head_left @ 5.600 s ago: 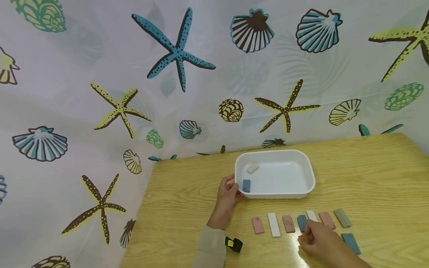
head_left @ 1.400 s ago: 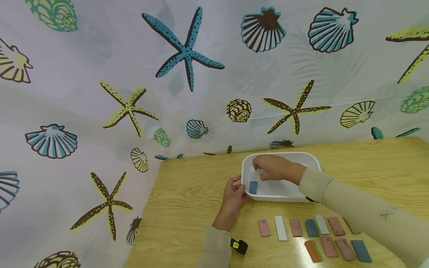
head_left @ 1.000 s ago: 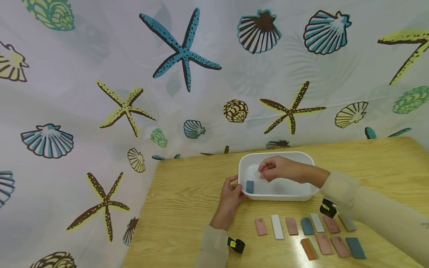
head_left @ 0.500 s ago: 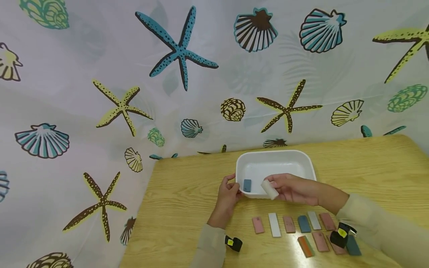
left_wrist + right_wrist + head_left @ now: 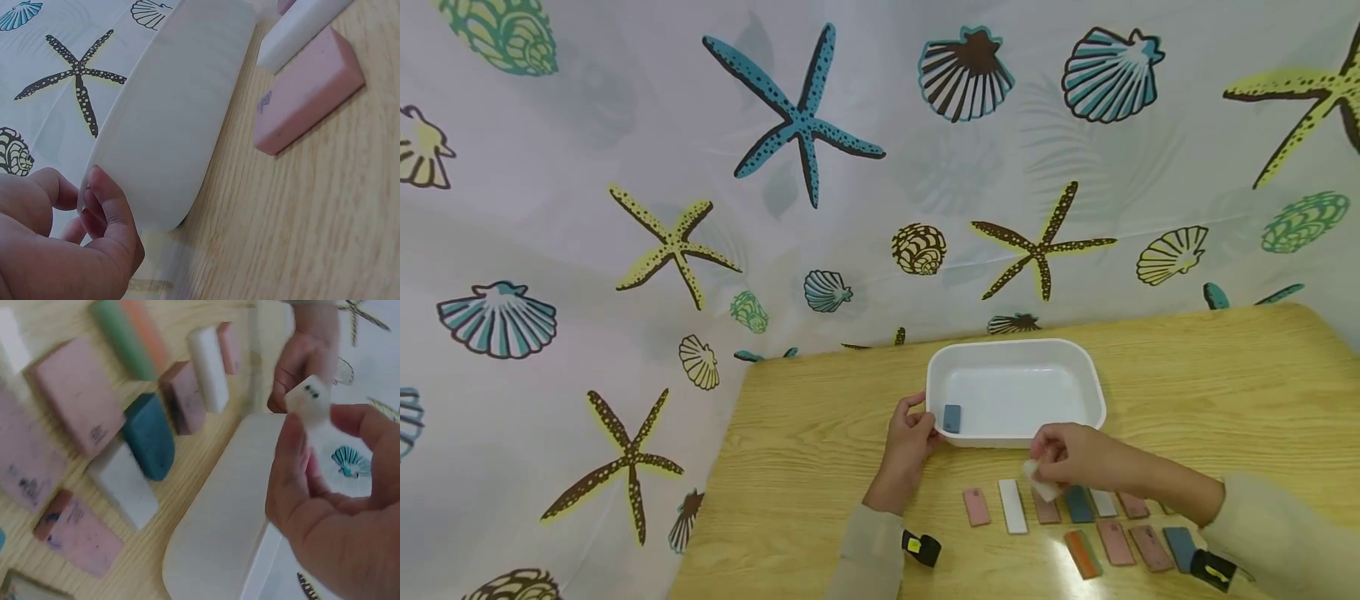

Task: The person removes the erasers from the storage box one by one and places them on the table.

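My left hand (image 5: pixel 908 442) grips the left end of a white plastic tub (image 5: pixel 1022 396), thumb and fingers on either side of the rim in the left wrist view. Between thumb and fingers, my right hand (image 5: pixel 1082 458) pinches an off-white eraser (image 5: pixel 1039 482), just off the tub's front edge and over the erasers on the table. Two dark dots show on this eraser's end in the right wrist view. Inside the tub, a blue eraser (image 5: pixel 952 418) lies in the near left corner. A pink eraser (image 5: pixel 1047 510) is partly covered by the held one.
Two rows of erasers lie in front of the tub. They include a pink one (image 5: pixel 977 507), a long white one (image 5: pixel 1012 507), an orange and green one (image 5: pixel 1082 554) and a blue one (image 5: pixel 1180 548). A shell-print curtain (image 5: pixel 865 208) hangs behind the wooden table (image 5: pixel 805 433).
My right hand went from the table erasers into the tub, picked up the off-white eraser and brought it out towards the near right. My left hand has stayed on the rim.
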`<state>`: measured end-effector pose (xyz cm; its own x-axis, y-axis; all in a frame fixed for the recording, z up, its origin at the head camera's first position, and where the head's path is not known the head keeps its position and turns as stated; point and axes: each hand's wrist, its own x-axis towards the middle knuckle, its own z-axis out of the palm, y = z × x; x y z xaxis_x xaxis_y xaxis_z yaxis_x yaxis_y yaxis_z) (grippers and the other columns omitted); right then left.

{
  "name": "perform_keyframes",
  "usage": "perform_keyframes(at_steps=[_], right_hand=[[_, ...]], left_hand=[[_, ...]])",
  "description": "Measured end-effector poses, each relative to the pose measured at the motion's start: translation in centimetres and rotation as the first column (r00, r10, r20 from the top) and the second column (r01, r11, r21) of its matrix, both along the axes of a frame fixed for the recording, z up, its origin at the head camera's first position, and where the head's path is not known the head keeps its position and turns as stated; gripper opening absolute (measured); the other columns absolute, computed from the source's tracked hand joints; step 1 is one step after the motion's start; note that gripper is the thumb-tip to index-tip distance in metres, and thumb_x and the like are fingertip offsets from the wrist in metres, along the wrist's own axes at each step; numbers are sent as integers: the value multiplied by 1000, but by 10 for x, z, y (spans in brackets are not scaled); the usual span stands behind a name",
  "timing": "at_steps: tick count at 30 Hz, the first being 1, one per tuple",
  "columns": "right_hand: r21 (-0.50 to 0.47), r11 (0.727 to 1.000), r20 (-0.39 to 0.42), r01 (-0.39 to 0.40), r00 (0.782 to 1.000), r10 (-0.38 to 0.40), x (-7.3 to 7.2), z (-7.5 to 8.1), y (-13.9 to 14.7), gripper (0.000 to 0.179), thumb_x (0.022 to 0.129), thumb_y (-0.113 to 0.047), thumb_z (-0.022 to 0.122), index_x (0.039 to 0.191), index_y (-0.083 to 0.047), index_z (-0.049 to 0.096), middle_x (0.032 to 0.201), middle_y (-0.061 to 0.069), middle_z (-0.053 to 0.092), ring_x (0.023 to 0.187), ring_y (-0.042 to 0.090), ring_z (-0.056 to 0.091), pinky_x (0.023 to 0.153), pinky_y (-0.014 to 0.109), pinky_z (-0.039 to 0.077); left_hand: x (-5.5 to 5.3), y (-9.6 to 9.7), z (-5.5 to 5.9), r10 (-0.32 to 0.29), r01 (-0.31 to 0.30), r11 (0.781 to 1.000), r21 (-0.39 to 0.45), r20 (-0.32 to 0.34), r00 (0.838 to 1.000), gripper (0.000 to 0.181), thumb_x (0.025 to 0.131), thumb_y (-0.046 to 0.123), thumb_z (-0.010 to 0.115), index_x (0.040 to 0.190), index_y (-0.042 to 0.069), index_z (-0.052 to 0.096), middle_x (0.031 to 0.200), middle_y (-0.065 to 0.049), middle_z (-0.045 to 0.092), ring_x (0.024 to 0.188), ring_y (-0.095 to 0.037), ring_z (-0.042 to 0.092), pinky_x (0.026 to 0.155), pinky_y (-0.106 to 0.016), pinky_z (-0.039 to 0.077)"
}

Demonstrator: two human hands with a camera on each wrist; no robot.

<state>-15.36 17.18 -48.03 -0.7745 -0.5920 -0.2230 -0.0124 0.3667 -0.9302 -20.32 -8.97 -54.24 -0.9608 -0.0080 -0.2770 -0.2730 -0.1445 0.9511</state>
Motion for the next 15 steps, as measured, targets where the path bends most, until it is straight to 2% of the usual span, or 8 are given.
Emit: perform_keyframes(at_steps=[2,4,7,11,15], right_hand=[[96,995,-156,4,988,11,8,-1,0,21,84,-16,67,93,-3,53,74,2,53,63,11,51,55,26,48],[159,987,-270,18,962,26,16,-1,-1,21,82,-15,68,91,-4,52,72,1,50,59,8,46,51,23,44],[201,979,-341,39,940,33,23,-4,-3,19,80,-11,67,89,-4,51,69,-1,47,55,5,42,48,22,41],[231,971,-352,59,936,27,32,-7,-8,18,82,-10,66,86,-5,50,65,-2,45,50,3,39,43,19,38],[199,980,-285,22,958,36,43,-9,-13,17,81,-8,66,86,-5,50,66,-1,45,52,3,40,44,18,39]], left_hand=[[0,0,-1,8,-8,1000,-5,0,1000,41,89,4,51,129,12,48,105,-20,53,71,-15,54,71,-32,50],[0,0,-1,12,-12,1000,-9,3,1000,40,89,4,51,128,12,48,104,-18,53,72,-15,54,71,-31,50],[-1,1,-1,18,-18,1000,-5,8,1000,41,88,3,51,127,13,49,101,-16,54,73,-16,54,70,-29,50],[-1,2,1,21,-21,1000,-6,12,1000,40,88,3,51,126,13,50,98,-14,53,74,-16,54,70,-29,50],[-1,2,1,19,-19,1000,-10,9,1000,40,88,3,51,126,13,49,101,-16,53,73,-15,54,71,-30,50]])
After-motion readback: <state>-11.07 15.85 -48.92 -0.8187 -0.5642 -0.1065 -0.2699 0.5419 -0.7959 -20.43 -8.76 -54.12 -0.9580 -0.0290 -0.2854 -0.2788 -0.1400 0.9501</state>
